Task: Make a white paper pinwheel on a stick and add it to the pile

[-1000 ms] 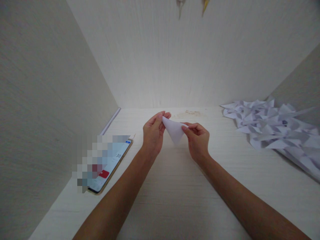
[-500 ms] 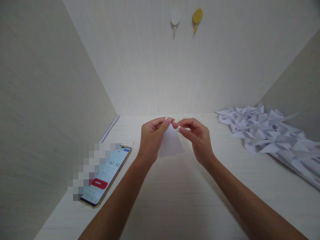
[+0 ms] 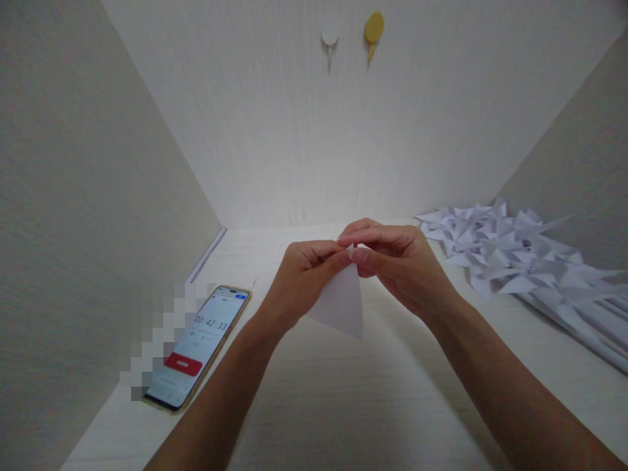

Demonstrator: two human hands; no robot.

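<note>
A small white piece of paper point(image 3: 343, 301), roughly triangular, hangs point-up between my hands above the table. My left hand point(image 3: 309, 278) pinches it near its top corner, thumb on the near side. My right hand point(image 3: 397, 261) meets the left at that same corner, its thumb and fingers closed on the tip. The far side of the paper and some fingertips are hidden behind it. To the right lies a heap of folded white paper pieces point(image 3: 495, 245), pointed and overlapping.
A phone point(image 3: 196, 347) showing a running timer lies on the white table point(image 3: 314, 405) at left, partly pixelated. Long white paper rolls point(image 3: 574, 333) lie beneath the heap. White point(image 3: 330, 31) and yellow point(image 3: 373, 29) hooks hang on the back wall. Side walls enclose the table.
My right hand has moved in to the left and closed on the paper's tip, where it was apart before. The paper has shifted slightly right and down.
</note>
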